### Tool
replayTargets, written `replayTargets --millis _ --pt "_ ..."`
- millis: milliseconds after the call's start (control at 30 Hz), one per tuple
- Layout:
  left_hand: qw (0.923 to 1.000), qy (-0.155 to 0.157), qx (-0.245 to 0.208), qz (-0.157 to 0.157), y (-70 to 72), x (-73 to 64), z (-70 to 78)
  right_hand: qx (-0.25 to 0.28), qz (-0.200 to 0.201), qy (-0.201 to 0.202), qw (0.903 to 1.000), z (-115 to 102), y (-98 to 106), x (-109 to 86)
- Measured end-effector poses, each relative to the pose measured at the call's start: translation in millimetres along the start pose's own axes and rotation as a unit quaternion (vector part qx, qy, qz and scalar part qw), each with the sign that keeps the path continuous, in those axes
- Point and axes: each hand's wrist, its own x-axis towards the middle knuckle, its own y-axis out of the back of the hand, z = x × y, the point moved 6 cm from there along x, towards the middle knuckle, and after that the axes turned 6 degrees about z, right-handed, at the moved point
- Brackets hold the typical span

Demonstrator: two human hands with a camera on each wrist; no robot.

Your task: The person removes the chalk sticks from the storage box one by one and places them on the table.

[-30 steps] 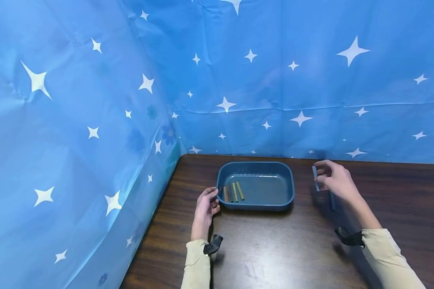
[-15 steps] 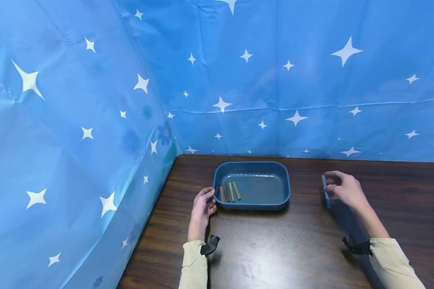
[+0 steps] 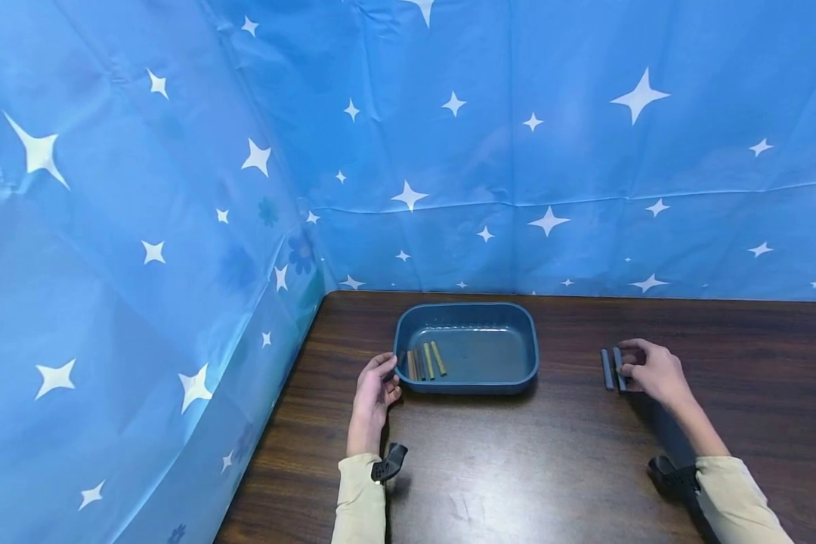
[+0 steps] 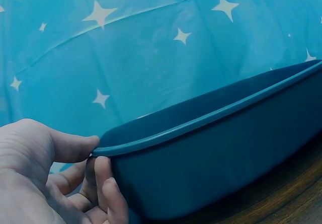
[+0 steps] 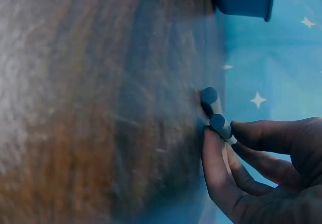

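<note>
One blue stick (image 3: 617, 361) pinched between thumb and fingers of my right hand (image 3: 656, 374), and down it comes! A second ago I had it up in the air, nearer the tray; now it's low at the bench (image 3: 496, 461), just to the right of a second blue stick (image 3: 607, 370) that was lying there on its own. That's the change, and I'd judge it means the blue ones now line up as a pair, almost parallel, though my grip isn't off yet. Is mine flat on the wood? From here, I can't tell.

Moving out across the bench: the blue tray (image 3: 479, 387), well apart from the pair, its near left corner nipped by my left hand (image 3: 374, 385), thumb on the rim, fingers bent below it against the outer wall. Inside, over at the left end, a row of thin ones: two yellow sticks (image 3: 429, 361), the right one leaning a little, and brown and dark sticks (image 3: 416, 366) packed close beside them, too tight to count surely.

Beyond, a blue backdrop (image 3: 517, 159) with white stars. Brands, labels, writing? None that I can read, not on the sticks, not on the tray.
</note>
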Motion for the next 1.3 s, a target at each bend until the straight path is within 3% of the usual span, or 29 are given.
replayTargets --millis 500,733,1067,1300 --pt "1.0 -0.005 0.003 -0.007 0.5 0.0 0.1 -0.028 0.009 0.0 0.9996 3 -10 7.5" --pt "0.9999 -0.008 0.001 -0.006 1.4 1.4 -0.1 -0.041 0.033 0.018 0.9985 -3 -8 4.6" --pt "0.9999 -0.006 -0.009 -0.013 1.3 2.3 -0.4 -0.045 0.089 0.071 0.9925 -36 -1 -2.1" --pt "0.9999 -0.003 -0.01 -0.01 0.2 1.1 -0.9 -0.028 0.082 0.108 0.9903 -65 -5 -10.6"
